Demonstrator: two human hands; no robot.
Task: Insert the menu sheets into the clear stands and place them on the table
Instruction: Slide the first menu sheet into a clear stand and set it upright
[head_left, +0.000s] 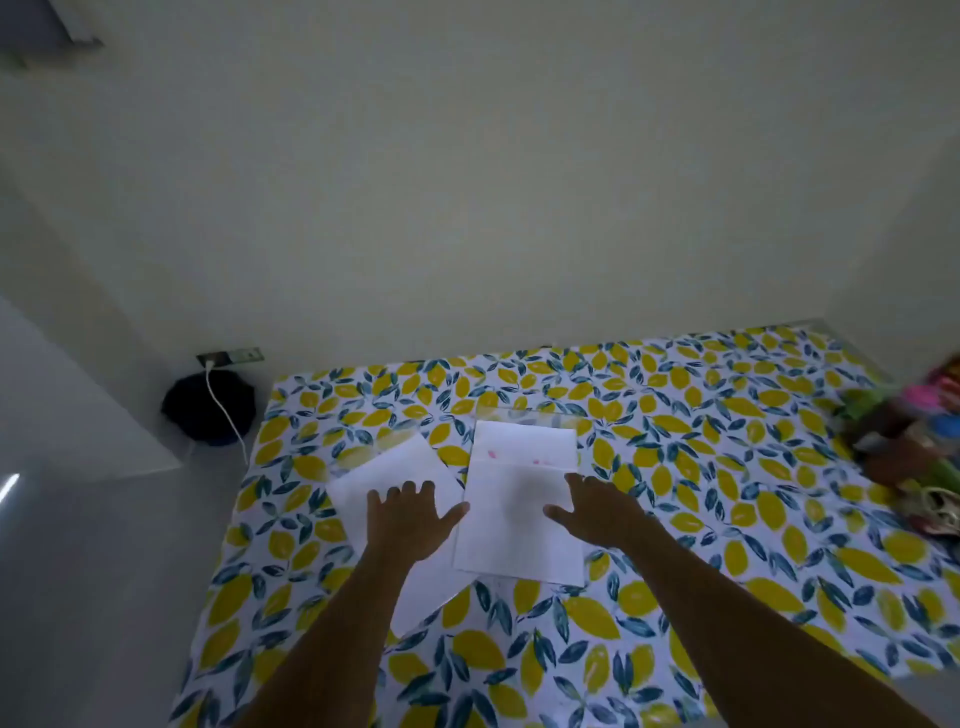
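Observation:
Two white menu sheets lie on the lemon-print cloth (675, 519). The left sheet (363, 488) is turned at an angle, and a clear stand (387, 439) seems to lie at its far end. The right sheet (511, 525) lies straight, with faint pink marks near its top; another clear stand (524, 415) shows beyond its far edge. My left hand (408, 519) rests flat on the left sheet, fingers spread. At the right sheet's right edge sits my right hand (597, 512), fingers apart, holding nothing.
A pile of colourful things (914, 441) sits at the right edge of the cloth. On the floor to the left a dark round object (200, 410) stands by a wall socket with a white cable (223, 410). A pale wall runs behind.

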